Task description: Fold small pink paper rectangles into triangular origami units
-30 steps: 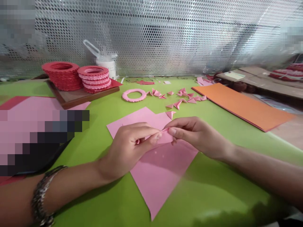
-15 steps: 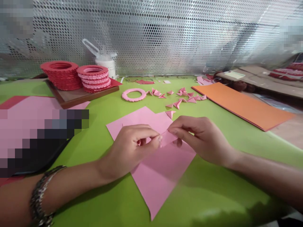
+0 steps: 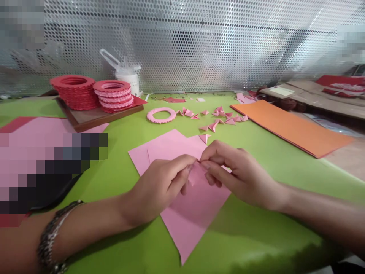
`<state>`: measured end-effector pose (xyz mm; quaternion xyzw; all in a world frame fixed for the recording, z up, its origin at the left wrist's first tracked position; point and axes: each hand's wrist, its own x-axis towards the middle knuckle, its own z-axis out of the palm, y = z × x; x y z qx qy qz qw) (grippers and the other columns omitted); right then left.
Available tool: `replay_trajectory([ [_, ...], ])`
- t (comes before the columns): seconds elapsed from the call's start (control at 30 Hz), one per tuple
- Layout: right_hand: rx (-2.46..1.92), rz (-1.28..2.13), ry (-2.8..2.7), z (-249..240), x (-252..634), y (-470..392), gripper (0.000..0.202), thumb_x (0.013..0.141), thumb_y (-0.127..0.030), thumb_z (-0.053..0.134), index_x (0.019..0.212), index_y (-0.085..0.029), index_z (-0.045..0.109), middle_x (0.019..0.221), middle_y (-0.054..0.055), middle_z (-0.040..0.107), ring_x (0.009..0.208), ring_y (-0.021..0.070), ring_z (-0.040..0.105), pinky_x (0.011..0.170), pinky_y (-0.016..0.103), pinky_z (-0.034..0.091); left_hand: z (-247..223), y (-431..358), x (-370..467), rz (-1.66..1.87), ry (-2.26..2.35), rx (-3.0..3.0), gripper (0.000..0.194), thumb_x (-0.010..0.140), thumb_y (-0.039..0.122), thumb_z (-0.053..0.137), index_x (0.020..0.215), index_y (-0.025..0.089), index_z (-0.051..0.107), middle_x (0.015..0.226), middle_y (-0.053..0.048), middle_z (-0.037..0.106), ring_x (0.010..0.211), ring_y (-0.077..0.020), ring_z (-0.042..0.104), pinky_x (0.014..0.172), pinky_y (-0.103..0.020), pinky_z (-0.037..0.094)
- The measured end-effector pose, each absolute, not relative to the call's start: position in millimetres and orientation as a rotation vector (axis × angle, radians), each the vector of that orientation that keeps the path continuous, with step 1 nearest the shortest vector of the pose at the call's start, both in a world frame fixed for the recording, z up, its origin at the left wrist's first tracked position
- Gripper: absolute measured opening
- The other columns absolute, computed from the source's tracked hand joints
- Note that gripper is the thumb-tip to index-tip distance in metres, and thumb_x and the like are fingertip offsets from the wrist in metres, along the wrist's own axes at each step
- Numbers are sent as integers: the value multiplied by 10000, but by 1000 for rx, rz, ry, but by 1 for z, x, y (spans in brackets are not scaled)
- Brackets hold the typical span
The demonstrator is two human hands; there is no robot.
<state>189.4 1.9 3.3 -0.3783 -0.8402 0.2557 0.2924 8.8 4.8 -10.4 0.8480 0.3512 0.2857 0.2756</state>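
Pinching a small pink paper piece (image 3: 194, 177) in the fingertips of both hands, left hand (image 3: 158, 188) and right hand (image 3: 245, 176) nearly meeting. Holding it above pink sheets (image 3: 189, 224) on the green surface (image 3: 119, 243). Facing a pink ring (image 3: 161, 115) and folded pink triangles (image 3: 204, 138) just beyond, stacked rings (image 3: 74, 93) farther left, orange sheet (image 3: 291, 127) right.

Left forearm (image 3: 94, 219) slanted in over bench's (image 3: 273, 239) near left corner; right forearm (image 3: 322, 217) reached in across its right side. Both hands met well in from near edge, palms mostly downward, wrists raised slightly. Left hand (image 3: 155, 186) pinched with thumb and index finger (image 3: 184, 162), other fingers tucked under. Right hand (image 3: 246, 177) pinched likewise, index finger (image 3: 218, 148) arched above thumb (image 3: 218, 172), remaining fingers curled below. Fingertips of both hands nearly touched.
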Motion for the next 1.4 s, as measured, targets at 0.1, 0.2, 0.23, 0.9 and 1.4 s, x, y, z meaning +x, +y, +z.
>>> replay_trajectory([
  [0.1,-1025,700,-2255,3,190,3,78,817,-87,406,786,-151,441,516,-59,474,441,41,428,424,128,333,-8,4,10,724,967,2108,148,880,159,339,900,207,478,490,107,484,333,-36,473,355,-121,344],
  [0.2,-983,723,-2249,2,190,5,86,846,-128,375,811,-142,452,528,-50,480,451,43,430,444,136,346,-7,5,10,739,979,1972,129,894,211,327,889,205,455,518,98,511,338,-42,494,349,-119,380],
  [0.23,-956,722,-2256,1,190,6,118,864,-157,358,813,-138,462,538,-44,483,455,43,429,449,139,347,-8,5,10,745,979,1964,120,892,227,340,868,203,456,532,92,527,358,-44,510,359,-119,391],
  [0.9,-616,863,-2190,3,193,5,138,873,-140,414,837,-111,544,599,-1,602,498,30,479,477,109,407,-4,12,9,586,619,1707,258,863,248,375,735,154,578,669,19,545,549,-64,473,535,-165,411],
  [1.4,-693,158,-2318,-3,193,3,545,714,-328,644,1118,-154,321,987,87,491,769,139,493,638,263,471,-6,16,14,692,676,1479,82,770,177,529,805,173,604,829,-9,658,649,-111,621,641,-245,502],
])
